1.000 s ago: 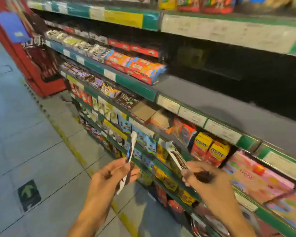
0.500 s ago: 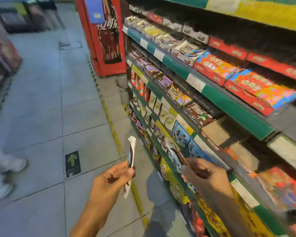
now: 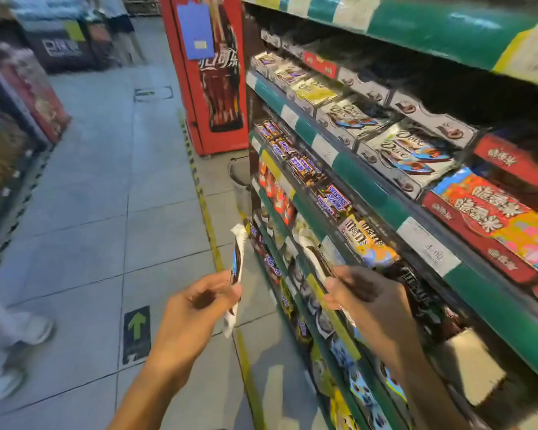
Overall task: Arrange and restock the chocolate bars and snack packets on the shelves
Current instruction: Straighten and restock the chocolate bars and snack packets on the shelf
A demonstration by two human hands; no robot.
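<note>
My left hand point(image 3: 196, 302) pinches a thin white snack packet point(image 3: 237, 262) upright, edge-on to me, out over the aisle floor. My right hand point(image 3: 364, 296) grips a second white and dark packet point(image 3: 312, 254) close to the green shelf rail point(image 3: 333, 308) of the lower shelves. Boxes of Snickers bars point(image 3: 333, 198) and M&M's packets point(image 3: 367, 240) fill the middle shelf above my right hand. Dove chocolate boxes point(image 3: 407, 150) line the shelf higher up.
A red cola cooler point(image 3: 213, 76) stands at the far end of the shelving. A yellow striped line point(image 3: 212, 231) runs along the floor by the shelves. A person's shoes point(image 3: 10, 355) are at the left edge, and another shelving unit point(image 3: 16, 113) lines the left side of the aisle.
My view has swung left along the aisle and nearer to the shelves. Both hands keep their packets; the right one stays close to the lower shelf rail.
</note>
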